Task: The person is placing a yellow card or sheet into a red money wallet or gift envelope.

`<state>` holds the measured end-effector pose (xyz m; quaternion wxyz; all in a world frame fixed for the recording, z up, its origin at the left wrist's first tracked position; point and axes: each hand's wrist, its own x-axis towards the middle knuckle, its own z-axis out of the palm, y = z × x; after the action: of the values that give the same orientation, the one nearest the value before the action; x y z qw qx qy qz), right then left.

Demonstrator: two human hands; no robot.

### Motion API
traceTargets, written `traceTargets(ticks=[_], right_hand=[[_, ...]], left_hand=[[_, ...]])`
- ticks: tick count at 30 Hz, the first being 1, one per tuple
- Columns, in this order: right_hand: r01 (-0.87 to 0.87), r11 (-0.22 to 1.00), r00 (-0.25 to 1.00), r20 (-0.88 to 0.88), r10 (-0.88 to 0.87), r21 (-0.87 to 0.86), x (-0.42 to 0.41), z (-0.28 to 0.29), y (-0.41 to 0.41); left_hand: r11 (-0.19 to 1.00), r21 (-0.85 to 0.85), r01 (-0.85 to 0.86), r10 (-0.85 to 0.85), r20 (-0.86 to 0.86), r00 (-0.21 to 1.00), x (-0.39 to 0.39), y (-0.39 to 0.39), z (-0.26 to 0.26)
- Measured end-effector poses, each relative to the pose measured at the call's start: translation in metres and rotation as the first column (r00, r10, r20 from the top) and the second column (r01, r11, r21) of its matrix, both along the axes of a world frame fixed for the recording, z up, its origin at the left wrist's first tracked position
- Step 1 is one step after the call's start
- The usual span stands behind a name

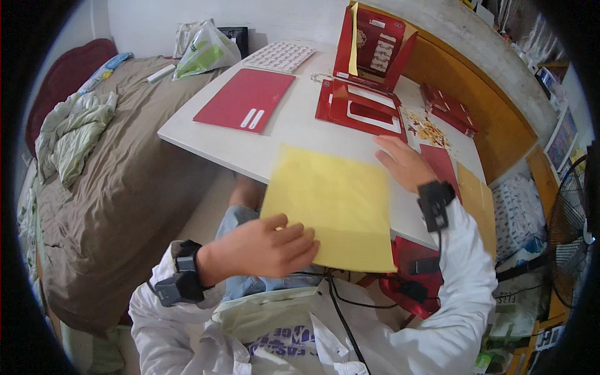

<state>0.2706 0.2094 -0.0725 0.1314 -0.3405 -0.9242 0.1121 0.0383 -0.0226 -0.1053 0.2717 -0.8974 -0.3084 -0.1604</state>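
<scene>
A yellow sheet (330, 206) lies partly over the near edge of the white table (178, 126) and overhangs it towards my lap. My left hand (267, 246) is at the sheet's lower left edge with its fingers curled over it; whether it grips the sheet I cannot tell. My right hand (404, 163) is beyond the sheet's upper right corner, fingers extended, holding nothing. Just past its fingertips lies a red die-cut card piece (361, 110) with white-edged windows. A red folder (246, 101) with two white slots lies at the left.
A red display box (375, 47) stands at the back, near a patterned sheet (280, 56). At the right are small paper scraps (427, 129), red packs (450, 110), a red strip (439, 164) and a tan board (476, 201). A fan (569, 229) stands beyond; a bed (117, 164) is left.
</scene>
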Motion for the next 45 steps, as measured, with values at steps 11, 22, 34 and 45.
traceTargets(ticks=[11, 22, 34, 45], right_hand=[[-0.297, 0.889, 0.954, 0.144, 0.263, 0.347, 0.039, 0.024, -0.145], [-0.021, 0.520, 0.987, 0.100, -0.125, 0.854, 0.115, 0.049, -0.133], [0.733, 0.031, 0.591, -0.614, -0.523, 0.680, 0.266, 0.114, -0.078], [0.715, 0.241, 0.646, -0.490, -0.586, 0.656, 0.281, 0.082, -0.022]], left_hand=[[0.991, 0.130, -0.041, 0.059, -0.141, 0.988, 0.024, 0.013, 0.033], [0.994, 0.106, 0.029, -0.064, 0.340, 0.938, 0.059, 0.070, 0.039], [0.745, -0.403, -0.531, 0.578, -0.006, 0.816, 0.034, 0.240, -0.020], [0.714, -0.428, -0.554, 0.639, 0.073, 0.766, 0.025, 0.230, -0.030]])
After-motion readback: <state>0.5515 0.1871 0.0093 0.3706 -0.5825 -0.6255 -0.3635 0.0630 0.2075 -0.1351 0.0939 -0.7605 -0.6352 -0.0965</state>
